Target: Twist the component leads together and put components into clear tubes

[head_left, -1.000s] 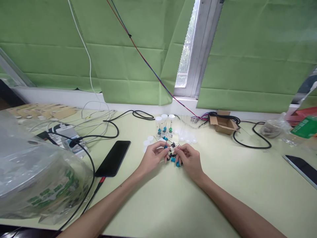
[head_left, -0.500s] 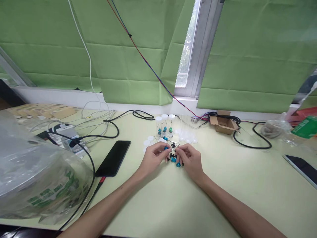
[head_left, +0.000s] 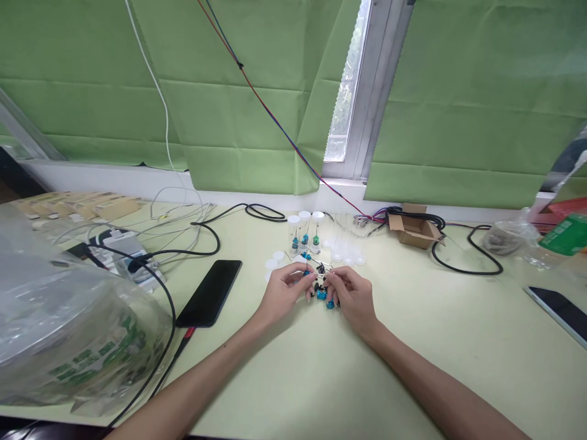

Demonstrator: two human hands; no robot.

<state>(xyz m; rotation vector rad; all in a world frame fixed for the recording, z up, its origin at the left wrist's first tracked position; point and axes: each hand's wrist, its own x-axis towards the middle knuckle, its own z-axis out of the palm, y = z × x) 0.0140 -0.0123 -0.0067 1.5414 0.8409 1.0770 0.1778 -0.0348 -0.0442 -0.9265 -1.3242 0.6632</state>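
My left hand (head_left: pixel 285 288) is closed in a pinch on a small blue part (head_left: pixel 307 273) with a thin rod standing up from it. Opposite it, my right hand (head_left: pixel 353 299) has thumb and forefinger pressed together near a slim pale piece (head_left: pixel 321 276) that spans the gap between the hands; what its fingertips grip is too small to make out. Below the fingertips lie blue parts (head_left: pixel 321 294) and small black pieces. Just beyond the hands are more blue parts (head_left: pixel 306 255) with thin wires. Clear capped tubes (head_left: pixel 316 227) holding blue and green parts stand behind.
White round caps (head_left: pixel 271 264) and empty clear tubes (head_left: pixel 339 241) flank the work spot. A black phone (head_left: pixel 210 293) lies left, beside a plastic-wrapped bundle (head_left: pixel 82 330) and cables. An open cardboard box (head_left: pixel 415 232) sits at the back right; another phone (head_left: pixel 562 311) lies far right.
Both hands stay almost in place. The thin rod on the blue part in my left hand has shifted slightly to the left.
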